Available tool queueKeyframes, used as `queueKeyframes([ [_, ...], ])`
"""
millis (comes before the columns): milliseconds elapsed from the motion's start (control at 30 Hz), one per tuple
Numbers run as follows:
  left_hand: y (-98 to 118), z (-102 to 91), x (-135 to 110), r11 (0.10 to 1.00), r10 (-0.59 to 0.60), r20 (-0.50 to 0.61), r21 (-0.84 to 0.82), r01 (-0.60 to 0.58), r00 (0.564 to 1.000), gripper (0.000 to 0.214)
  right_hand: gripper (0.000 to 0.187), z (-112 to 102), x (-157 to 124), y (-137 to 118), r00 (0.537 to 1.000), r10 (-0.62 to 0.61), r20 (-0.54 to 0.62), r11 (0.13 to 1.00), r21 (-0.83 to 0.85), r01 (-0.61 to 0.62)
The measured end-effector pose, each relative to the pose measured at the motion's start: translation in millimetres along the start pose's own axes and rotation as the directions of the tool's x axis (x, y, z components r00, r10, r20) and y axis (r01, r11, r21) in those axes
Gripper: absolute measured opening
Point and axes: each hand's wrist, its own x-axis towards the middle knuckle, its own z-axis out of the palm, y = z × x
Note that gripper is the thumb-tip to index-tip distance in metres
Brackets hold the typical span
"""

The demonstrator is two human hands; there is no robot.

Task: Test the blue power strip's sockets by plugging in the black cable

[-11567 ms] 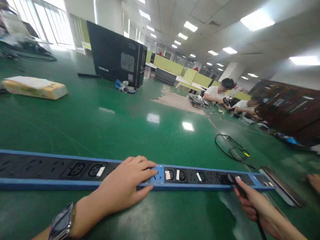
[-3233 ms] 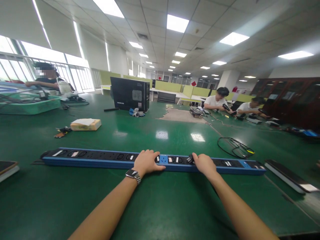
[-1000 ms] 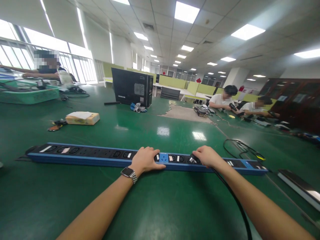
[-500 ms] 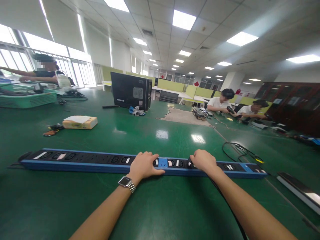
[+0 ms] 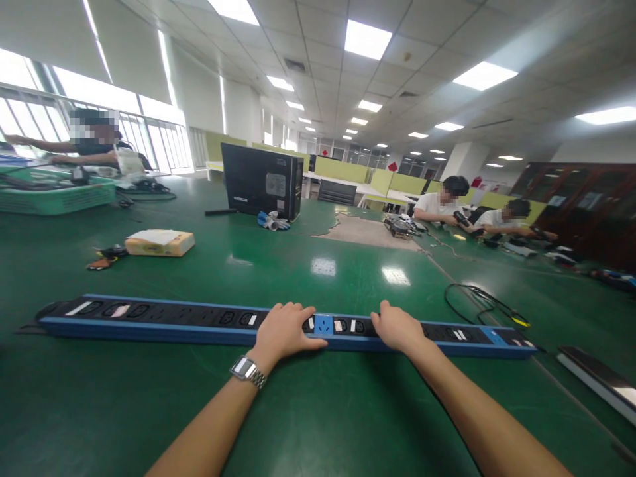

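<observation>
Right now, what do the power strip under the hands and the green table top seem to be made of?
Power strip: blue rails look like painted or anodised metal, satin sheen; black socket face looks like matte plastic.
Green table top: probably a vinyl or rubber mat, glossy, since it mirrors the ceiling lights.

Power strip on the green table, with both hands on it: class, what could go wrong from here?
The right hand covers sockets on the long blue power strip; fingers could be pinched, or shocked if it is live. The left hand presses only mid-strip, so its long ends might swing. The loose black cable near the strip's right end could snag.
</observation>
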Motion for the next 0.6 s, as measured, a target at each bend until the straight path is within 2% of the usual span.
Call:
queueKeyframes([
  [400, -2.4, -1.8, 3.5, 0.998, 0.053, 0.007, 0.023, -0.053, 0.999, 0.078, 0.039, 8.6, -8.4, 0.5, 0.999, 0.033, 0.006, 0.999, -0.018, -0.033],
  [600, -3.4, -3.0, 3.5, 0.997, 0.072, 0.004, 0.032, -0.072, 0.997, 0.077, 0.037, 7.5, -6.0, 6.0, 0.999, -0.031, 0.028, 0.998, -0.047, 0.032],
])
